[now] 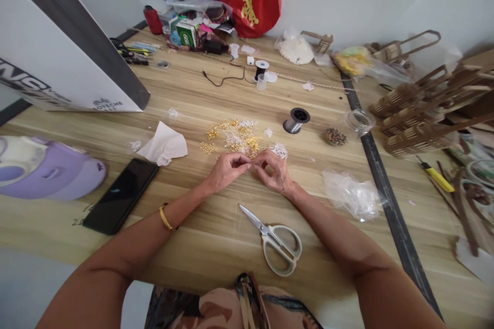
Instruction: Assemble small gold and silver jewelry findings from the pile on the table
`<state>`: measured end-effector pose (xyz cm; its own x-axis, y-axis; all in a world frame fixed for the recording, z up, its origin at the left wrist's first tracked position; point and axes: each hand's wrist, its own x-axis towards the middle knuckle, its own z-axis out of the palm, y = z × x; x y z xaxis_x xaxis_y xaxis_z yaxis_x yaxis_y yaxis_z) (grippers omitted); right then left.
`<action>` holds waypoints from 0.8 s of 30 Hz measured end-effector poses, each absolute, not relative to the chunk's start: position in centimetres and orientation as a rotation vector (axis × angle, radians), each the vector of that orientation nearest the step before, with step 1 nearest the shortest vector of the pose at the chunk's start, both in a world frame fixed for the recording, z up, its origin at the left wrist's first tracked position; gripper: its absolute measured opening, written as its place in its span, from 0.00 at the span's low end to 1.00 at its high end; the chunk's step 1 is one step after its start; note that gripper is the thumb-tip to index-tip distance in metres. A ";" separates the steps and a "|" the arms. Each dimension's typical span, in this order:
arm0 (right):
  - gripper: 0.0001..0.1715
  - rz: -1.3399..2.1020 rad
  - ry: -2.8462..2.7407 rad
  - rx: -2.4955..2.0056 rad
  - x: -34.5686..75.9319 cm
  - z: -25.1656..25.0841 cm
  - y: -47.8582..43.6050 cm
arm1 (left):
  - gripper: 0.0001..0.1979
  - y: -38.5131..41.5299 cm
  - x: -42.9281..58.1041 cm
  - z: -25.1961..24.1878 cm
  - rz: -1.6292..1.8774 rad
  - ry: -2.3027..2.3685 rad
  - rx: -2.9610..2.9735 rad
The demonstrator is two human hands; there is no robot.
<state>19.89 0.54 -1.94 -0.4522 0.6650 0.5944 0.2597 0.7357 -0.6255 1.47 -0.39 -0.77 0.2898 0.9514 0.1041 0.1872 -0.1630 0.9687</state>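
Observation:
My left hand [230,170] and my right hand [273,170] meet at the fingertips over the wooden table. Both are pinched closed, and whatever sits between the fingertips is too small to make out. Just beyond them lies a loose heap of gold and silver beads [237,136]. A small pile of silver pieces [278,150] touches the view behind my right hand. Below the hands, scissors with pale handles [275,241] lie on the table, their tip pointing to the upper left. A spool of thin grey wire or line [296,121] stands beyond my right hand.
At left are a black phone [121,195], a crumpled tissue [165,144], a purple bottle [57,169] and a large white box [57,56]. To the right lie clear plastic bags [353,193], a jar on its side [358,122] and brown woven-looking holders [412,123].

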 end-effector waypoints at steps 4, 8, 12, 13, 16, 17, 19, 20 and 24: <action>0.02 0.574 -2.037 -0.717 19.9 -2.0 0.5 | 0.07 -0.3 1.4 -0.7 0.981 1.069 1.576; 0.08 0.595 -2.033 -0.701 19.9 -2.1 0.5 | 0.08 -0.2 1.4 -0.6 0.967 1.061 1.526; 0.10 0.602 -2.055 -0.670 19.9 -2.1 0.4 | 0.10 -0.2 1.2 -0.5 0.906 1.043 1.389; 0.10 0.603 -2.063 -0.668 19.9 -2.1 0.4 | 0.10 -0.1 1.2 -0.5 0.892 1.033 1.351; 0.09 0.604 -2.077 -0.659 20.0 -2.1 0.5 | 0.12 0.0 1.1 -0.7 0.872 1.007 1.281; 0.09 0.601 -2.080 -0.658 19.9 -2.1 0.5 | 0.12 0.1 1.1 -0.9 0.870 1.001 1.275; 0.08 0.591 -2.088 -0.663 19.9 -2.2 0.5 | 0.12 0.2 1.1 -1.2 0.870 0.993 1.282; 0.08 0.586 -2.092 -0.669 19.9 -2.3 0.5 | 0.12 0.3 1.1 -1.4 0.873 0.993 1.289; 0.05 0.569 -2.095 -0.680 19.8 -2.3 0.5 | 0.12 0.3 1.0 -1.5 0.885 0.998 1.314</action>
